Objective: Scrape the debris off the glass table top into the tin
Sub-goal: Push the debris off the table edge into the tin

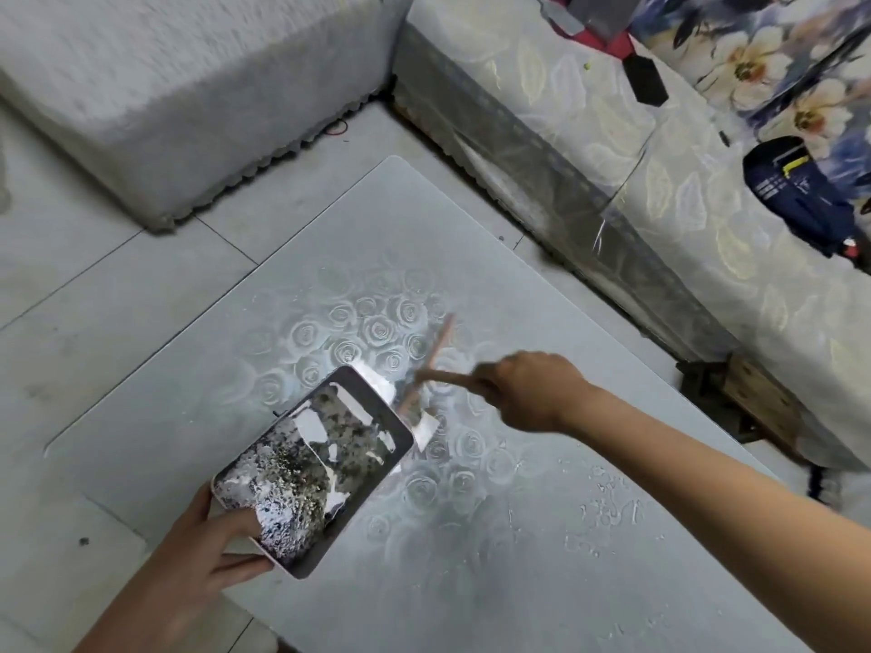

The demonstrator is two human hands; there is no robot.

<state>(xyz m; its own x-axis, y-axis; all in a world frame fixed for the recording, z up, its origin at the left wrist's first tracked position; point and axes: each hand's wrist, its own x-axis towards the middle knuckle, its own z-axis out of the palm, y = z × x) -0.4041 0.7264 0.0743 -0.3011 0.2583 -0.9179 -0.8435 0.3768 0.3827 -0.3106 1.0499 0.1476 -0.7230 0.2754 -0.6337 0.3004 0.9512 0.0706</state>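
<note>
A frosted glass table top (471, 534) with a rose pattern fills the middle of the view. My left hand (207, 553) grips the near corner of a rectangular tin (405, 435), thumb inside its rim. The tin rests tilted on the glass and holds dark crumbly debris and white scraps. My right hand (528, 391) grips the handle of a wooden-handled scraper (431, 358), blurred by motion. Its blade sits beside the tin's far corner, by a white scrap (424, 428) on the glass. Water droplets (608, 506) lie to the right.
A grey covered sofa block (165, 87) stands at the back left. A floral-covered sofa (683, 219) runs along the right, with a dark blue object (796, 190) and a flowered cushion (773, 63) on it. Pale floor tiles (70, 299) lie to the left.
</note>
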